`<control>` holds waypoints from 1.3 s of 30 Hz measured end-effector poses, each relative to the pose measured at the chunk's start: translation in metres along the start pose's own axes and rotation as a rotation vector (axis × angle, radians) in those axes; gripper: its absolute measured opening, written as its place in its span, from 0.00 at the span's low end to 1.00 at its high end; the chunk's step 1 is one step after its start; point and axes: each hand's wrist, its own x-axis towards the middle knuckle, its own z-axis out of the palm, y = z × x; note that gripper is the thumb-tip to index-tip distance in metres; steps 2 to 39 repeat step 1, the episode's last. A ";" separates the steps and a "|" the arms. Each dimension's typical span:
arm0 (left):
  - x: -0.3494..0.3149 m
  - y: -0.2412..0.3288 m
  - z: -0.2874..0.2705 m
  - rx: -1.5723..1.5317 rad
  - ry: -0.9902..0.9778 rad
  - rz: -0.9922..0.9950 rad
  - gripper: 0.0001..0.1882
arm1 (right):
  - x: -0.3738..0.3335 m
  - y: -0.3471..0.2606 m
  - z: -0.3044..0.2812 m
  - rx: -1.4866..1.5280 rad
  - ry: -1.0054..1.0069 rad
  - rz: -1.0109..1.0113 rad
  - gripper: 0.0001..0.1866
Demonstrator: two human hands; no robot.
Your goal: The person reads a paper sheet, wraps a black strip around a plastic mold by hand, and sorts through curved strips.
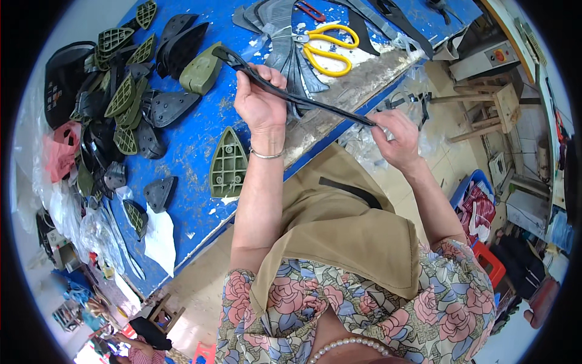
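Between my two hands stretches a long, narrow black strip [321,107], running slantwise over the table's near edge. My left hand [262,100] grips it close to its far left end, with the palm partly turned up. At its other end my right hand [397,136] pinches the strip between thumb and fingers. Just past the strip's left tip lies a smooth olive-green wedge-shaped piece [197,76]. Below my left hand, beside the wrist, rests an olive-green ribbed piece [228,164] with open cells facing up. Yellow-handled scissors [327,68] lie beyond the strip.
The blue table [194,206] carries a heap of black and green ribbed pieces [121,109] at left. A fan of grey strips [285,54] lies by the scissors, near a red cutter [310,10]. A wooden stool [503,109] and a blue basket [476,188] stand at right.
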 end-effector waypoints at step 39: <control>0.003 -0.001 -0.001 -0.001 -0.005 0.002 0.14 | 0.000 0.000 0.000 0.023 -0.018 0.009 0.12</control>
